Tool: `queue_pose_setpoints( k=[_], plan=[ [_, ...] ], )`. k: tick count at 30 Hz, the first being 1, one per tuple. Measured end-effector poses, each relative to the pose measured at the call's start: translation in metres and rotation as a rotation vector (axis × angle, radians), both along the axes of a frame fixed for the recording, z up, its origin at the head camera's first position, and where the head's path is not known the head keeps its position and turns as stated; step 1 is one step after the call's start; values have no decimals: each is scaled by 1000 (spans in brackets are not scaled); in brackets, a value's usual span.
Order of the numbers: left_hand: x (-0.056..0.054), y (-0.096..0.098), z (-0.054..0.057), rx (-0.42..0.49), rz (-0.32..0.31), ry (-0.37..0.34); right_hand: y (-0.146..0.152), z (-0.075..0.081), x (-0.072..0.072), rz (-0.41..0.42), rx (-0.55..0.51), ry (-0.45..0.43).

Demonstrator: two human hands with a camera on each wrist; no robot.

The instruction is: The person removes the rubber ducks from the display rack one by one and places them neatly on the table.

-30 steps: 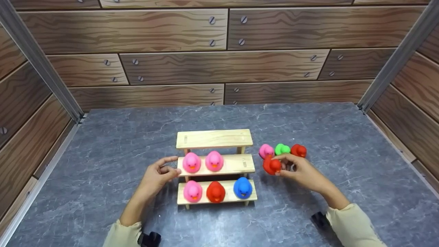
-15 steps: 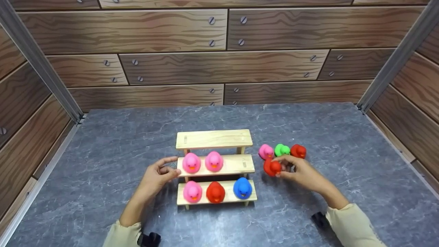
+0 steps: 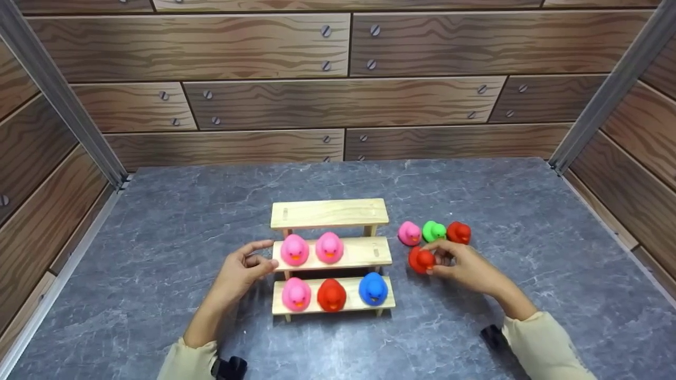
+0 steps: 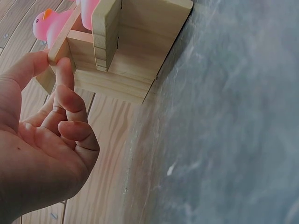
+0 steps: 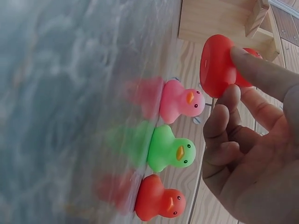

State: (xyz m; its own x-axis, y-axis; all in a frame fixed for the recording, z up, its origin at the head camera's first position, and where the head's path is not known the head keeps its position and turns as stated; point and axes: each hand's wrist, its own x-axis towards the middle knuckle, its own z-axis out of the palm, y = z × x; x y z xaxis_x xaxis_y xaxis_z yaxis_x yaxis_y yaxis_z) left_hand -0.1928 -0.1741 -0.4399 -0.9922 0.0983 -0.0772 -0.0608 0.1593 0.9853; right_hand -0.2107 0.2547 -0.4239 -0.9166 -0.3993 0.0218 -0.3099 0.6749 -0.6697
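Observation:
My right hand (image 3: 465, 266) pinches a red rubber duck (image 3: 420, 259) between thumb and fingers, just right of the three-step wooden stand (image 3: 330, 213). In the right wrist view that red duck (image 5: 217, 67) is off the table, its flat base showing. At the stand's left side, my left hand (image 3: 240, 272) pinches the end of the middle step (image 4: 58, 51) between thumb and index finger. Two pink ducks (image 3: 329, 248) sit on that step. The bottom step carries a pink duck (image 3: 296, 294), a red duck (image 3: 331, 295) and a blue duck (image 3: 373, 289).
Behind my right hand, a pink duck (image 3: 409, 233), a green duck (image 3: 434, 231) and another red duck (image 3: 459, 232) stand in a row on the grey marbled table (image 3: 200, 211). Wood-patterned panels (image 3: 264, 103) close off the back and both sides.
The held red duck has shifted slightly toward me and to the right, and its tilt has changed. It no longer overlaps the pink duck behind it. My left hand stays put.

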Motion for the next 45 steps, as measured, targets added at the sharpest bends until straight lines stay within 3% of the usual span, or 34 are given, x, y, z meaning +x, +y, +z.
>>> queue_pose_setpoints(
  k=[17, 27, 39, 45],
  plan=[
    [-2, 1, 0, 21, -3, 0, -7, -2, -5, -37, 95, -14],
    [-2, 0, 1, 18, -4, -5, -12, -5, -6, -12, 114, 3],
    [-2, 1, 0, 0, 2, 0, -13, -5, -4, -7, 88, -54],
    [-1, 1, -1, -5, 9, -1, -14, -3, -3, -45, 103, -81]
  ],
)
